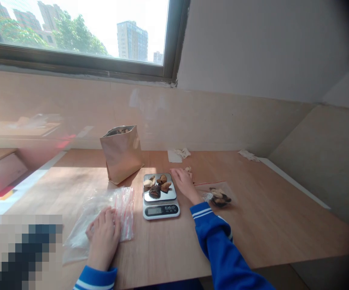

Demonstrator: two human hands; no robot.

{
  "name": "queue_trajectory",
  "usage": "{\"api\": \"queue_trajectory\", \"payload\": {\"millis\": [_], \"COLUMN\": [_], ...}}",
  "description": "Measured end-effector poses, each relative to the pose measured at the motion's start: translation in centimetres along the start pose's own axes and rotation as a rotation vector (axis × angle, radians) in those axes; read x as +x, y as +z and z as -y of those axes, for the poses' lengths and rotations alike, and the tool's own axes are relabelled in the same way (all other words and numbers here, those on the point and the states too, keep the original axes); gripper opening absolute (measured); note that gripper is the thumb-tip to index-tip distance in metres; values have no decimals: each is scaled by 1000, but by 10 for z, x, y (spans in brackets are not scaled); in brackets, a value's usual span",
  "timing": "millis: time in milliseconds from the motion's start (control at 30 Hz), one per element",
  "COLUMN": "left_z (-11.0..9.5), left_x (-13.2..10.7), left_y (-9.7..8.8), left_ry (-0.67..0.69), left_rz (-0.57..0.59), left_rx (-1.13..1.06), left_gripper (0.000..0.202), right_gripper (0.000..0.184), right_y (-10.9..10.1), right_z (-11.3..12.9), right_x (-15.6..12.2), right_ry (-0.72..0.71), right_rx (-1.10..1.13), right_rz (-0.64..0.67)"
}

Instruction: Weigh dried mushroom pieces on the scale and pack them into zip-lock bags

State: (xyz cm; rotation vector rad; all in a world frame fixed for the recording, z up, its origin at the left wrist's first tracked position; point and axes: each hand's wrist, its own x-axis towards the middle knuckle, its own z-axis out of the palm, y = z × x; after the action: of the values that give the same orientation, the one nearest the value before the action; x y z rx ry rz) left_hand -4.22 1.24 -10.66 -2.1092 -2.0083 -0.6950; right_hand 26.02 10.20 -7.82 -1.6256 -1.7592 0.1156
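A white kitchen scale [161, 211] stands in the middle of the table, with several dried mushroom pieces [154, 191] spread over its metal plate. Its display is lit, but I cannot read the digits surely. My left hand [106, 225] lies flat, fingers stretched, on a stack of clear zip bags [126, 213] left of the scale. By the plate's right rear corner is my right hand [183, 181], fingers extended and no object visible in them. Just behind it shows a small pale crumpled piece [188, 170]. A clear zip bag of dried mushrooms [219, 197] lies beside my right wrist.
An opened brown paper pouch [121, 155] stands behind the zip bags, its contents partly showing at the mouth. Against the wall lie a white card with crumpled tissue [175, 156] and another crumpled white scrap [248, 155]. A window [80, 36] is above the table [268, 213].
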Motion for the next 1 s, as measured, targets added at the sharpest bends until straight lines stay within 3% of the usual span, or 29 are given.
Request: {"api": "queue_trajectory", "payload": {"millis": [200, 367, 1000], "left_z": [-1, -2, 5], "left_x": [-1, 1, 2], "left_y": [-1, -2, 5], "left_ry": [-1, -12, 11], "left_rz": [-1, 11, 25], "left_rx": [-2, -14, -45], "left_gripper": [28, 27, 29], "right_gripper": [40, 31, 32], "right_y": [6, 12, 8], "right_z": [-37, -57, -51], "right_x": [-26, -47, -49], "right_ry": [47, 64, 212], "right_rx": [-131, -346, -458], "right_rz": [-178, -173, -66]}}
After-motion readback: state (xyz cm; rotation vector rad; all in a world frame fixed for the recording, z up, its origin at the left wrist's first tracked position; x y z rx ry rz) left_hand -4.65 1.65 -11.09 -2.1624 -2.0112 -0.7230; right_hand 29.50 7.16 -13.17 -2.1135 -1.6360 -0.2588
